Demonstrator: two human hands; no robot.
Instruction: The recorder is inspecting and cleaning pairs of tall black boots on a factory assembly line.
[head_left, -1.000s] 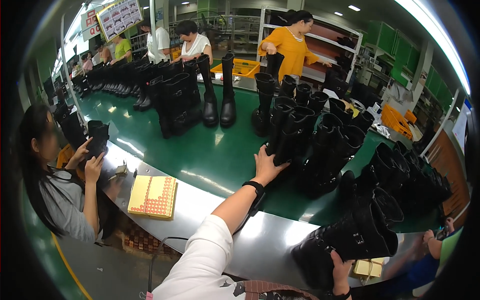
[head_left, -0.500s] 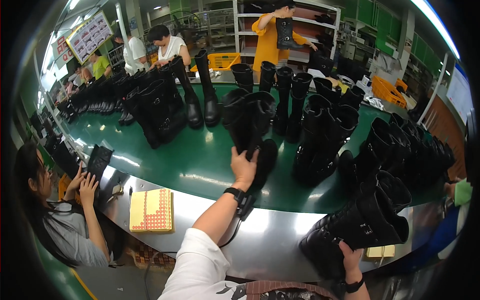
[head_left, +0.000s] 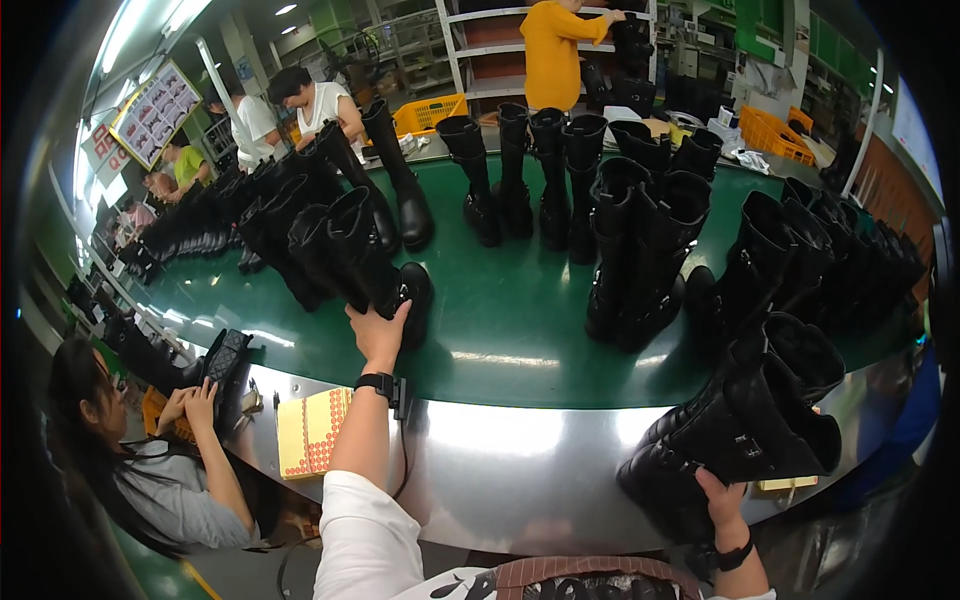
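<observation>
On the green conveyor, my left hand point(head_left: 378, 335) is closed around the ankle part of a pair of black boots point(head_left: 352, 245), which stand slightly tilted. Another pair of tall black boots with buckles point(head_left: 745, 420) leans over the metal edge at the right. My right hand point(head_left: 724, 505) grips this pair from below near a buckle, thumb on the outside and its other fingers hidden behind the leather. Close to my left forearm lies a stack of yellow cards with red round stickers point(head_left: 308, 435).
Several black boots point(head_left: 640, 250) stand along the green conveyor belt point(head_left: 500, 310). At the left, a co-worker point(head_left: 190, 465) handles a dark boot. More people work behind the belt, beside yellow crates point(head_left: 430, 115) and white shelving point(head_left: 490, 50). A metal ledge point(head_left: 500, 480) runs along my side.
My left hand has carried its pair of boots leftward along the belt. My right hand still grips its pair, now slightly farther right. The person in yellow has turned toward the shelves.
</observation>
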